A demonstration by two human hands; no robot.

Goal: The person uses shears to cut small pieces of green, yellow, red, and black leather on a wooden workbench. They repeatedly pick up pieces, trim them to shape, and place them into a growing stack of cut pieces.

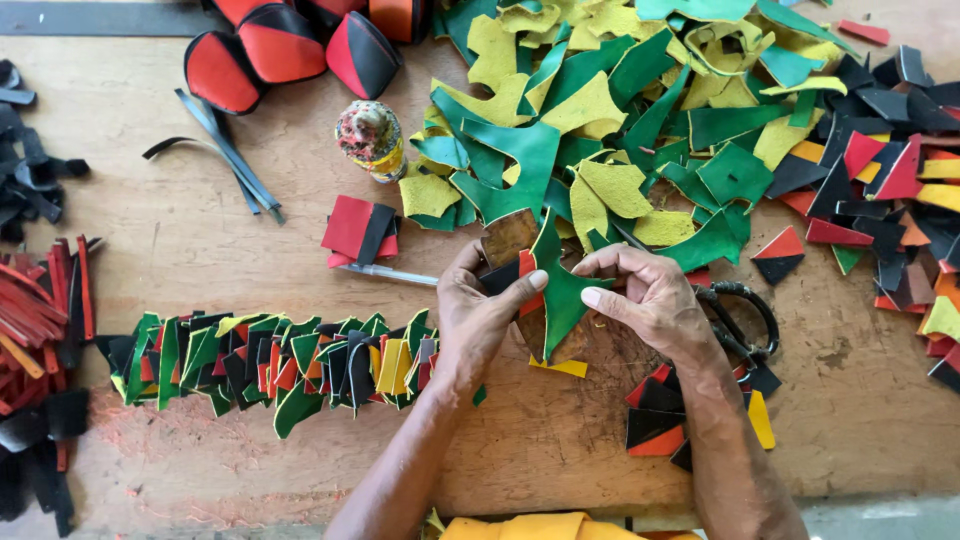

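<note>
The glue bottle (372, 138) stands on the workbench (180, 230). Right of it spreads the scrap pile (640, 130); nearer the person, left of it, lies the row of stacked pieces (280, 365); scissors (740, 320) lie far right, nearer too.

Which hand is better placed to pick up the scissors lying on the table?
Probably the right hand: the black-handled scissors lie just beside its wrist. The left hand sits across the green leather piece both hands pinch.

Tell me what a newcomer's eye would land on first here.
First, the two hands at centre: the left hand and right hand pinch a green leather piece between them. Behind them sprawls a heap of green and yellow scraps. A long row of stacked multicoloured pieces stretches to the left.
</note>
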